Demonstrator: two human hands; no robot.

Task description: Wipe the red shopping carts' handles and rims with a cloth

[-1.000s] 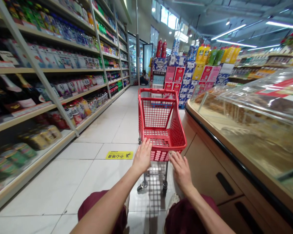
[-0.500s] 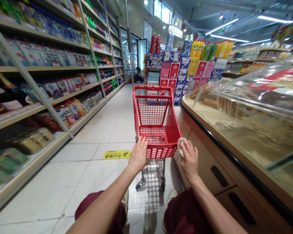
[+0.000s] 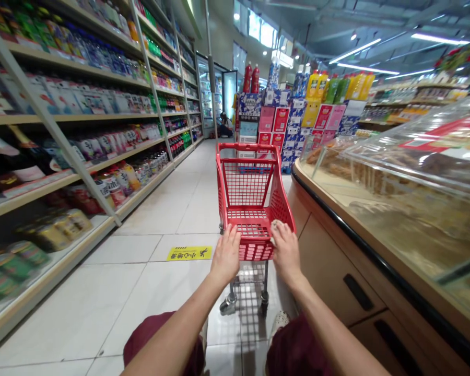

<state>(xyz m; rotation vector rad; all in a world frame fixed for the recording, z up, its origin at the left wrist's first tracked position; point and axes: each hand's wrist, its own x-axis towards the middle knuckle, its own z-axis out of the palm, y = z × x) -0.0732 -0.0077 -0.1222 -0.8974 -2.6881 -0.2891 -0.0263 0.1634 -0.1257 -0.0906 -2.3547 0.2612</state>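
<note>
A small red plastic shopping cart on metal legs stands upright in front of me, its lattice basket holding nothing. My left hand grips the near left corner of the basket, fingers laid over the rim and thumb hidden. At the near right corner, my right hand is closed on a crumpled whitish-brown cloth, pressing it against the rim. Most of the cloth is covered by the fingers.
Shelves of drinks run along the left. A glass-topped food counter stands close on the right. Stacked drink boxes are beyond the cart, and a person is low down far back. A yellow floor sticker lies on the tiles.
My right hand has moved left with the cloth, from the basket's right outer side onto its near rim. My left hand stays at the left corner.
</note>
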